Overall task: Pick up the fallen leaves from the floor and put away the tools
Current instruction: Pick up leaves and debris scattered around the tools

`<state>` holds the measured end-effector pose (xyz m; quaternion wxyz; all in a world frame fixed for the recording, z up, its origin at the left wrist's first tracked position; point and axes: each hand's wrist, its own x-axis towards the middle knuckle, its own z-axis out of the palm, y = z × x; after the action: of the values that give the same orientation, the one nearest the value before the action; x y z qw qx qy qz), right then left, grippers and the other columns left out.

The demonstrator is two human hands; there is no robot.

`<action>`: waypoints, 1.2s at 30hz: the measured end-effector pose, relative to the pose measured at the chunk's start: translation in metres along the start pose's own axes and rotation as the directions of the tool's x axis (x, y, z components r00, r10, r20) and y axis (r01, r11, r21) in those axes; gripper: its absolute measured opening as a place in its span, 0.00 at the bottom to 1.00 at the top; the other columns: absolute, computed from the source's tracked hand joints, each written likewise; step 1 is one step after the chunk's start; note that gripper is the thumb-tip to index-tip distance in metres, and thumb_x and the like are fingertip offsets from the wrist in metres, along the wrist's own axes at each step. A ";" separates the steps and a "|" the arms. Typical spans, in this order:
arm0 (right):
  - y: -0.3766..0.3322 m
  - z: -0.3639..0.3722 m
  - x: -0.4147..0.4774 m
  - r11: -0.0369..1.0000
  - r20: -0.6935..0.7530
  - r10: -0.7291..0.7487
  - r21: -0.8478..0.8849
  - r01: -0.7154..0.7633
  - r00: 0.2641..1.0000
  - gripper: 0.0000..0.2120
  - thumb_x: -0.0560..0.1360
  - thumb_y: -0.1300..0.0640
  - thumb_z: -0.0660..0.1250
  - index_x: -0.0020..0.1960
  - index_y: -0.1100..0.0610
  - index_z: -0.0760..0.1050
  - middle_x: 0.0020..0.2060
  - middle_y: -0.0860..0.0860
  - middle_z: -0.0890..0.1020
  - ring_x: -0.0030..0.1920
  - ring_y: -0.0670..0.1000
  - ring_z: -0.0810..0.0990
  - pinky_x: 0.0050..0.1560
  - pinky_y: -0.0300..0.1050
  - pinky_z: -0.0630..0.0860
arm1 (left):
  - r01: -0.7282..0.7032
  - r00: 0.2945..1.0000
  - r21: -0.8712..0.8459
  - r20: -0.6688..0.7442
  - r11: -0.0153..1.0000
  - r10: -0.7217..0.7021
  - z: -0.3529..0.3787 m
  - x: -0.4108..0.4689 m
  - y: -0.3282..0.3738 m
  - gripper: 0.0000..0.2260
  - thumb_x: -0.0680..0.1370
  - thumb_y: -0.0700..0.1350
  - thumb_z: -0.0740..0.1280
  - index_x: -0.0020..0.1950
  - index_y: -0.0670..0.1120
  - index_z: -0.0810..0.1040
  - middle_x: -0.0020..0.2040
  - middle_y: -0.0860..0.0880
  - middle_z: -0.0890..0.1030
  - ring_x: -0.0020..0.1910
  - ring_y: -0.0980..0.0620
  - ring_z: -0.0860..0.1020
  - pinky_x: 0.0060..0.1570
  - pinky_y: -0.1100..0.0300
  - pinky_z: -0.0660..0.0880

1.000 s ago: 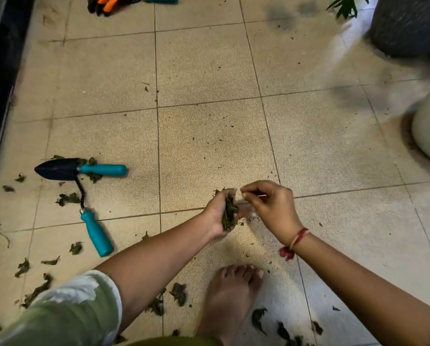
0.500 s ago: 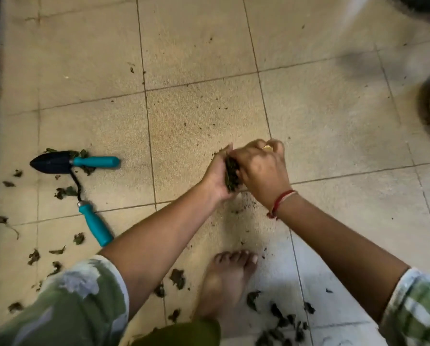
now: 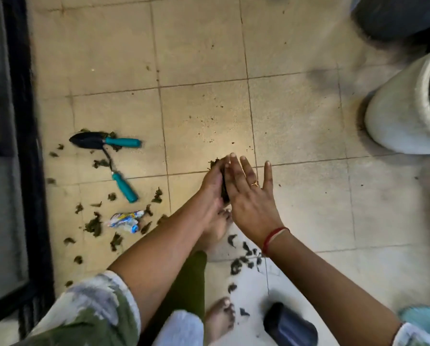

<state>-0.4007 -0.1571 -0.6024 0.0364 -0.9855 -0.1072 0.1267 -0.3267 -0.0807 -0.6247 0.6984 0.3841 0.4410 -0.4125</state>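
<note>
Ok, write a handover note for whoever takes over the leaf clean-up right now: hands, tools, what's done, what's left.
The left hand grips a clump of leaves. The right hand is open, flat fingers pressed against the clump.
The trowel and the second teal-handled tool lie on the tiled floor to the left, not in hand.
Done: one handful gathered.
Left: the loose leaves round the tools, where a wrapper also lies, and more leaves near the bare foot. Then put away both tools.
</note>
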 end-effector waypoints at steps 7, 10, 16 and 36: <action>-0.040 -0.143 -0.058 0.644 0.044 0.152 0.754 -0.132 0.987 0.25 0.77 0.56 0.49 0.73 0.57 0.65 0.72 0.49 0.62 0.73 0.47 0.58 0.71 0.37 0.54 | 0.007 0.998 -0.286 0.068 0.958 0.013 0.016 -0.143 -0.007 0.19 0.77 0.56 0.63 0.33 0.44 0.76 0.31 0.47 0.78 0.31 0.49 0.79 0.44 0.56 0.74; -0.051 -0.187 -0.075 0.488 0.018 0.276 0.859 -0.156 0.961 0.19 0.78 0.54 0.55 0.65 0.56 0.75 0.64 0.51 0.74 0.65 0.47 0.71 0.66 0.37 0.66 | -0.070 0.996 -0.336 -0.067 0.939 0.051 0.009 -0.189 -0.012 0.16 0.74 0.55 0.67 0.30 0.49 0.72 0.29 0.51 0.72 0.31 0.52 0.71 0.40 0.58 0.72; -0.067 -0.230 -0.110 0.148 0.182 0.445 0.951 -0.273 0.877 0.10 0.81 0.57 0.59 0.53 0.56 0.79 0.49 0.49 0.82 0.53 0.51 0.80 0.56 0.43 0.76 | -0.118 0.992 -0.544 -0.023 0.831 0.126 -0.030 -0.295 -0.034 0.19 0.78 0.50 0.64 0.27 0.50 0.70 0.19 0.54 0.67 0.15 0.58 0.63 0.15 0.71 0.55; -0.188 -0.220 -0.119 0.004 0.417 0.303 0.899 -0.438 0.857 0.10 0.80 0.61 0.60 0.48 0.60 0.80 0.40 0.52 0.83 0.38 0.46 0.80 0.39 0.32 0.76 | -0.282 0.959 -0.819 -0.261 0.499 0.113 -0.179 -0.357 -0.059 0.18 0.79 0.51 0.62 0.29 0.49 0.71 0.22 0.54 0.70 0.16 0.58 0.65 0.14 0.71 0.58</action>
<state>-0.4947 -0.0102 -0.3430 0.6325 -0.6942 0.2638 0.2202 -0.5306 0.1443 -0.3582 0.7978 0.0772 0.5974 -0.0271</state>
